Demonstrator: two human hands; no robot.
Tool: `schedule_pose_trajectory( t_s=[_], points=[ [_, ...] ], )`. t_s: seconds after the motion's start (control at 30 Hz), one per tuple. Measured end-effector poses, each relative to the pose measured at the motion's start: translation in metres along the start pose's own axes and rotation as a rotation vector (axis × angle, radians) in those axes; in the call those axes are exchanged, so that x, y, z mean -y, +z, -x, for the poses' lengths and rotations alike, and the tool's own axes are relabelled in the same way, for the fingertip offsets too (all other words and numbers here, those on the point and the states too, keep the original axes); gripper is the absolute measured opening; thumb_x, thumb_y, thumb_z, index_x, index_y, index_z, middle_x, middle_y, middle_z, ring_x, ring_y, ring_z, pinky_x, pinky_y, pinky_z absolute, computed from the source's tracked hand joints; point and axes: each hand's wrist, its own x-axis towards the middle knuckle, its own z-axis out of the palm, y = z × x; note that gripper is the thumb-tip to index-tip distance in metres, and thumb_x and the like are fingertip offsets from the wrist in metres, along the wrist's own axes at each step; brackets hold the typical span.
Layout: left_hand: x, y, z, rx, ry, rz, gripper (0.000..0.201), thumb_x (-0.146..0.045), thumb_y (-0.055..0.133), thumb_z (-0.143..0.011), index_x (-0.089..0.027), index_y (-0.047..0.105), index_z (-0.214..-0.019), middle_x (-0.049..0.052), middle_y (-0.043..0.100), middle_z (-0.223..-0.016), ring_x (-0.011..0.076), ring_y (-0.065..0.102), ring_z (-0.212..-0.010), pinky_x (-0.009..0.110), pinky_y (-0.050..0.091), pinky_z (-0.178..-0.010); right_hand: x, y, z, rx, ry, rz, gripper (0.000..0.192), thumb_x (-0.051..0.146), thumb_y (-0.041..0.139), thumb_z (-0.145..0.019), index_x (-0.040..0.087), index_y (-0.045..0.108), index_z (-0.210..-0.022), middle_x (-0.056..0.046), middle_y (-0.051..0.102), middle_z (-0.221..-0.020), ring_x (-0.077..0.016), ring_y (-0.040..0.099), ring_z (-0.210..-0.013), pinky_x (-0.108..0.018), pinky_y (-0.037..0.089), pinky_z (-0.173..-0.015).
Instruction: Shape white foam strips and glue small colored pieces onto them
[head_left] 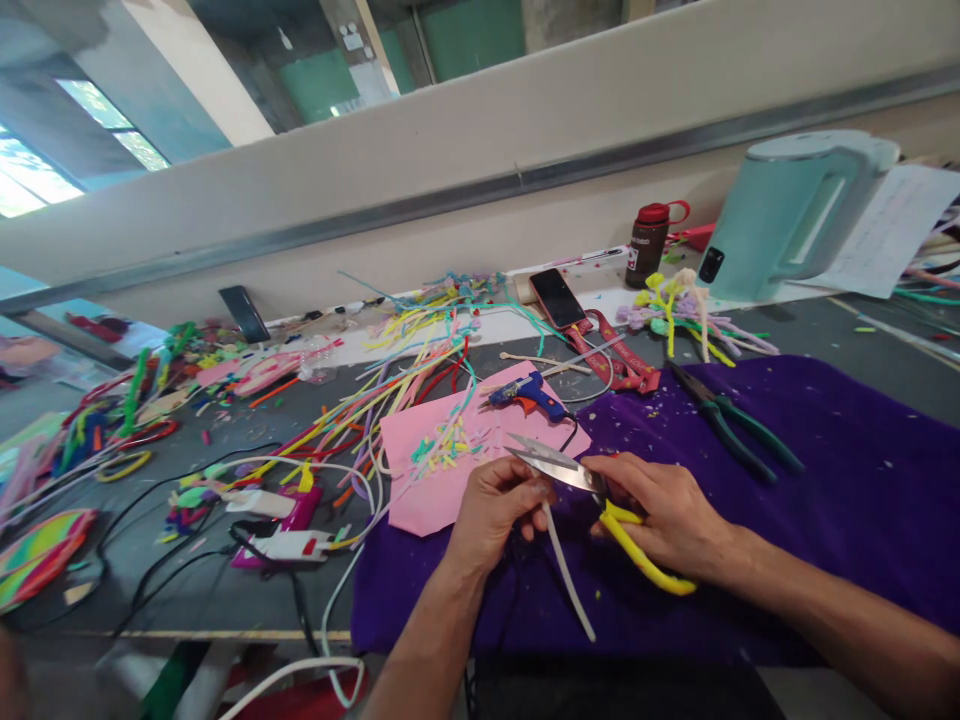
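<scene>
My left hand (pixel 504 505) is closed in a pinch on a pale, whitish pipe cleaner (pixel 568 578), whose free end slants down over the purple cloth (pixel 765 560). In my right hand (pixel 664 510) is a pair of scissors (pixel 634 550) with yellow handles. Their metal blades point left, just above my left fingers; I cannot tell whether they touch the pipe cleaner. Behind the blades, a blue glue gun (pixel 534 395) lies on a pink sheet (pixel 420 510) scattered with short yellow and teal cut pieces (pixel 450 445).
Green-handled pliers (pixel 739 420) rest right of my hands. Farther back are a phone (pixel 556 298), a dark bottle (pixel 649 250) and a teal kettle (pixel 787 220). Left lie a power strip (pixel 281 540) with cables and many coloured pipe cleaners (pixel 330 430).
</scene>
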Motion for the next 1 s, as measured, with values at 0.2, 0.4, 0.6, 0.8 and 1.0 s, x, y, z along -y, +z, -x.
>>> schedule_pose_trajectory(
  t_s=[0.2,0.4,0.6,0.8,1.0],
  points=[
    [0.0,-0.001,0.0,0.002,0.006,0.011,0.022,-0.029,0.072,-0.061,-0.012,0.058,-0.065,0.001,0.064,-0.058,0.0078,0.055,-0.038,0.015,0.039,-0.032,-0.002,0.003,0.001,-0.01,-0.017,0.013,0.049,0.04,0.059,-0.077,0.019,0.049,-0.119,-0.004,0.061,-0.08,-0.0143,0.055,-0.066,-0.023,0.041,-0.057],
    [0.002,-0.002,-0.001,0.031,-0.008,0.071,0.022,-0.029,0.071,-0.064,-0.011,0.06,-0.067,0.002,0.065,-0.06,0.0072,0.054,-0.038,0.014,0.037,-0.032,0.0,-0.004,0.001,-0.021,0.131,-0.116,0.047,0.035,0.06,-0.076,0.021,0.047,-0.119,-0.001,0.063,-0.081,-0.0119,0.056,-0.062,-0.023,0.043,-0.058],
    [0.001,-0.004,-0.001,0.077,-0.01,0.122,0.019,-0.028,0.069,-0.067,-0.01,0.064,-0.072,0.004,0.065,-0.06,0.0076,0.055,-0.039,0.014,0.037,-0.033,0.003,-0.013,-0.003,0.027,0.264,-0.224,0.049,0.032,0.059,-0.075,0.021,0.043,-0.12,-0.001,0.063,-0.084,-0.0133,0.058,-0.066,-0.025,0.045,-0.062],
    [0.0,-0.004,0.0,0.076,-0.014,0.107,0.022,-0.031,0.07,-0.066,-0.011,0.065,-0.072,0.004,0.066,-0.061,0.0076,0.054,-0.04,0.015,0.036,-0.034,0.004,-0.011,-0.003,0.089,0.222,-0.19,0.048,0.033,0.059,-0.075,0.021,0.043,-0.119,0.0,0.06,-0.082,-0.011,0.053,-0.061,-0.024,0.042,-0.059],
    [0.003,-0.006,0.001,0.102,0.01,0.088,0.023,-0.033,0.068,-0.067,-0.012,0.065,-0.074,0.004,0.066,-0.06,0.0074,0.054,-0.039,0.015,0.035,-0.034,0.005,-0.011,-0.004,0.121,0.076,-0.073,0.052,0.036,0.06,-0.074,0.021,0.042,-0.121,-0.001,0.057,-0.084,-0.0138,0.052,-0.068,-0.025,0.039,-0.061]
  ],
)
